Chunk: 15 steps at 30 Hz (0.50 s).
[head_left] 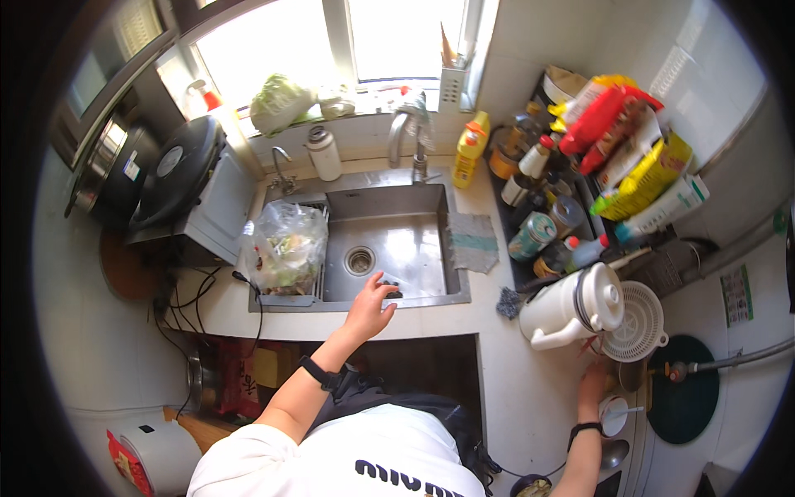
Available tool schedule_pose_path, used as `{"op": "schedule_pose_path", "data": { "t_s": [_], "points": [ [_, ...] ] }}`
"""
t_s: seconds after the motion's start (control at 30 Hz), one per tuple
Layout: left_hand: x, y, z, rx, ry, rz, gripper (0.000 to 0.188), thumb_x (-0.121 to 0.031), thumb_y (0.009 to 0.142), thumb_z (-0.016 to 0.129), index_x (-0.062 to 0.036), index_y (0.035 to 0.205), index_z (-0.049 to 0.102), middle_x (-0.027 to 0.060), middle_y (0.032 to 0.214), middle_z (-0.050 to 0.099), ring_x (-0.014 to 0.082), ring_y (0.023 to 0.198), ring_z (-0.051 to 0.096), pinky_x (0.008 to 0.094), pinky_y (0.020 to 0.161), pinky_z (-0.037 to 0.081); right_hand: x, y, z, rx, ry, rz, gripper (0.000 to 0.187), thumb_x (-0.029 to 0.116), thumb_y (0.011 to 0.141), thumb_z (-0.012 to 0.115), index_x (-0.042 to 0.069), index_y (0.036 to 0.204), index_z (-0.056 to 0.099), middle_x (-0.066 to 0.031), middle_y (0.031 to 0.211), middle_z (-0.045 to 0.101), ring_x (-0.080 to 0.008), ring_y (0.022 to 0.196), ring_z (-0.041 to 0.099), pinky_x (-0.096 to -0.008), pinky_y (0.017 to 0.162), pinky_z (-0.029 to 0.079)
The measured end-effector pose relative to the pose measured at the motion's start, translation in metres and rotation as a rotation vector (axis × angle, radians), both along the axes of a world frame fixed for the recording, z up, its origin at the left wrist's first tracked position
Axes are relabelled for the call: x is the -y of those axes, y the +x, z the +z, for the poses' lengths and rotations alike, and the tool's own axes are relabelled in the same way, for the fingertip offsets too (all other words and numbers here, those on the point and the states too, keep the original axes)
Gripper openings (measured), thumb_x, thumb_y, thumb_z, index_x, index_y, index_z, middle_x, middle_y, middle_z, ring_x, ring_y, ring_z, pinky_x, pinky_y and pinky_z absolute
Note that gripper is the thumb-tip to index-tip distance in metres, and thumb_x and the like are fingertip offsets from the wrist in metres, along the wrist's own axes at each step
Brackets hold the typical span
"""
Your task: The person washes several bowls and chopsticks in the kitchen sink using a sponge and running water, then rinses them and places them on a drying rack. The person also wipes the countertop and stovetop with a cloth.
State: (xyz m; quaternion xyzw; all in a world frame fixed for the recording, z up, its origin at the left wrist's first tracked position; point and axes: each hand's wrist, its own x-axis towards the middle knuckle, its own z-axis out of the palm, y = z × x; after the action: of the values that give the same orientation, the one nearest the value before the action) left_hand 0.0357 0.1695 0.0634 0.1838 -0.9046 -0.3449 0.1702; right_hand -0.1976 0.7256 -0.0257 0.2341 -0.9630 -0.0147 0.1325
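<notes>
My left hand (370,311) hangs over the near edge of the steel sink (414,197), its fingers apart and curved, with nothing seen in it. A small dark thing (394,291) shows in the sink just beyond its fingertips; its kind is unclear. At the right, my right hand (591,383) reaches over the counter toward the base of a white thermos jug (563,311) and a white plastic colander (633,323). Small reddish pieces (591,345) lie by its fingertips. Those fingers are too unclear to show whether they grip anything. A white cup (614,414) with a spoon-like handle stands beside that hand.
A clear plastic bag (288,240) of vegetable scraps sits on a rack at the sink's left. Beyond are a faucet (418,157), a yellow bottle (470,153) and a white flask (324,155). A grey cloth (473,242), scouring pad (508,304) and seasoning bottles (530,236) are right.
</notes>
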Motion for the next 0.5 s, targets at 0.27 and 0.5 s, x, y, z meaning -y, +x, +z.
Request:
{"op": "schedule_pose_path", "data": {
  "t_s": [0.27,0.5],
  "points": [
    [0.086,0.037,0.013,-0.137,0.001,0.020,0.031,-0.012,0.076,0.067,-0.0067,0.106,0.059,0.0235,0.133,0.040,0.0370,0.107,0.054,0.0429,0.089,0.046,0.226,0.109,0.086,0.338,-0.529,0.259,0.020,-0.008,0.071,0.055,0.002,0.088,0.061,-0.0129,0.086,0.057,-0.0278,0.078,0.058,-0.0339,0.067,0.049],
    [0.153,0.116,0.031,-0.119,0.103,0.163,0.031,-0.013,0.080,0.064,-0.0056,0.109,0.059,0.0189,0.130,0.047,0.0363,0.108,0.054,0.0398,0.088,0.045,0.521,0.162,0.170,0.630,-1.062,0.548,0.013,-0.006,0.079,0.059,0.001,0.089,0.062,-0.0053,0.091,0.059,-0.0107,0.081,0.057,-0.0222,0.071,0.048]
  ]
}}
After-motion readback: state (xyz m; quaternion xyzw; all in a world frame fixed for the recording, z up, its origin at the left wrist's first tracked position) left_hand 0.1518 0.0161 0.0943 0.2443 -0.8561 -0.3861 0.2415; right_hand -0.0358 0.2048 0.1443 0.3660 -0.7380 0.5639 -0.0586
